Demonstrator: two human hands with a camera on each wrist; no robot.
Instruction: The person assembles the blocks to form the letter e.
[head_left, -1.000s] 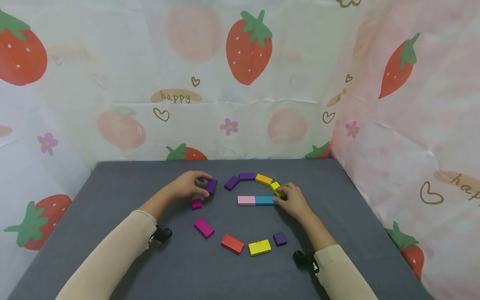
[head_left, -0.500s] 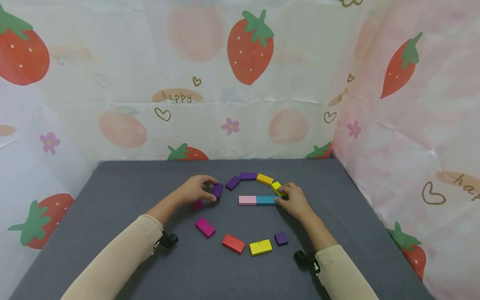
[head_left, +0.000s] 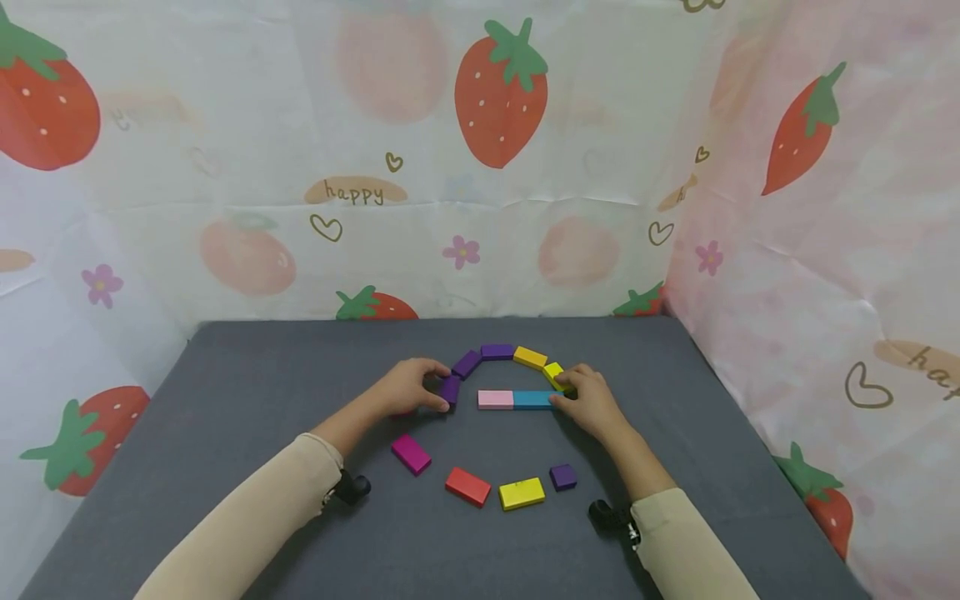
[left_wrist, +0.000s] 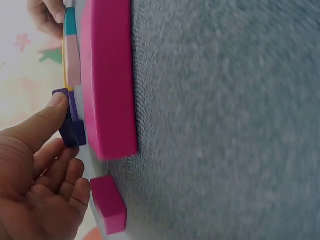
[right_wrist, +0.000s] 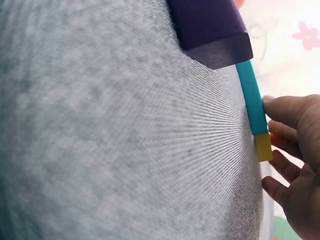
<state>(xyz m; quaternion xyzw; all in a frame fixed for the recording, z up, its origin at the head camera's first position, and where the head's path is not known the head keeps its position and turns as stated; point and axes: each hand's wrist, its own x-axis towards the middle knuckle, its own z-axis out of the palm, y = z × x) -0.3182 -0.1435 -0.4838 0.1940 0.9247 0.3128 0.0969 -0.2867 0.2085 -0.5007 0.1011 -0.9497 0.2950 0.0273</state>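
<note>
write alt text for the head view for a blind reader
The left hand's grip holds a purple block at the left end of an arc of purple and yellow blocks on a grey table. The right hand's grip is at the other end, by a blue block abutting a pink block. Magenta, red, yellow and purple blocks lie nearer.

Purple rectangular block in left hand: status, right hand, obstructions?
Left hand pinches purple rectangular block, left end of block arc. Right hand at small yellow block and blue rectangular block. Small magenta block near left hand; no evident obstruction.
</note>
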